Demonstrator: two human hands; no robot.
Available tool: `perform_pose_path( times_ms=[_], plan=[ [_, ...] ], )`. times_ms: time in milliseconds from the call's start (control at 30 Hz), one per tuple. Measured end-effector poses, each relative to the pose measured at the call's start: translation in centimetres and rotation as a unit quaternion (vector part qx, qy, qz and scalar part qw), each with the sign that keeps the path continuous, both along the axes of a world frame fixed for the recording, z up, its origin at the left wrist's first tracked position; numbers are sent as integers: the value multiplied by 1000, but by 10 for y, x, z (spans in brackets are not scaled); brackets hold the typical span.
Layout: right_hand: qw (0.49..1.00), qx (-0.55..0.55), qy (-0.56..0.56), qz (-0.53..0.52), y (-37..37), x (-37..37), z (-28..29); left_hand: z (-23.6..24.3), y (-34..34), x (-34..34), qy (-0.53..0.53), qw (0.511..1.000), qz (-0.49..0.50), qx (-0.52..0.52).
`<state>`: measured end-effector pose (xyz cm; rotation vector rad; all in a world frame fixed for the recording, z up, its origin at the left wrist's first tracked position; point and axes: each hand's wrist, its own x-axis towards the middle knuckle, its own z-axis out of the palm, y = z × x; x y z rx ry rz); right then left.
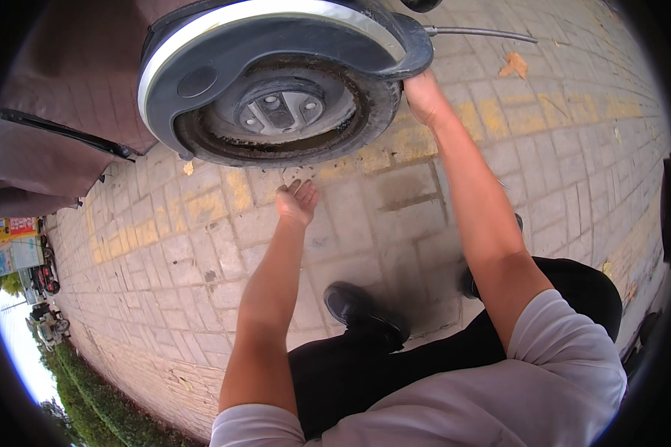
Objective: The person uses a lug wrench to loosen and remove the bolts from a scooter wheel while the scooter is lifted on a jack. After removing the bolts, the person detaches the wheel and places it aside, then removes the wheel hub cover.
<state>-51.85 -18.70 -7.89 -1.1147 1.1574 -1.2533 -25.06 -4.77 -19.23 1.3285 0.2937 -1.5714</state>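
Observation:
A wheel with a worn black tyre (384,112) and a grey metal hub (279,108) fills the upper middle, under a dark grey fender (306,41) with a white band. My right hand (425,98) is up against the fender's right end, beside the tyre; its fingers are hidden behind them. Just below the tyre's lower edge, my left hand (298,200) is held palm up, fingers slightly bent and apart, with nothing in it. Its fingertips look dark and dirty. Brown and rusty dirt lines the rim.
Brick paving (343,223) with a worn yellow stripe (209,208) lies below. A brown cover (74,82) hangs at the left. A thin metal rod (484,33) sticks out beyond the fender, near a dry leaf (514,65). My dark shoe (361,309) is planted below the wheel.

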Motion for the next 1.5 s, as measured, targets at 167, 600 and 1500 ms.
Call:
perform_pose_path(
  times_ms=[167,600,1500],
  plan=[
    [999,-3,31,6,0,-4,0,-53,-72,-16,158,932,173,-277],
    [999,27,-18,17,-16,-6,-8,-69,-71,-4,180,916,149,-325],
    [710,179,649,207,100,-244,-110,-38,-62,-22,135,939,239,-206]
  ],
)
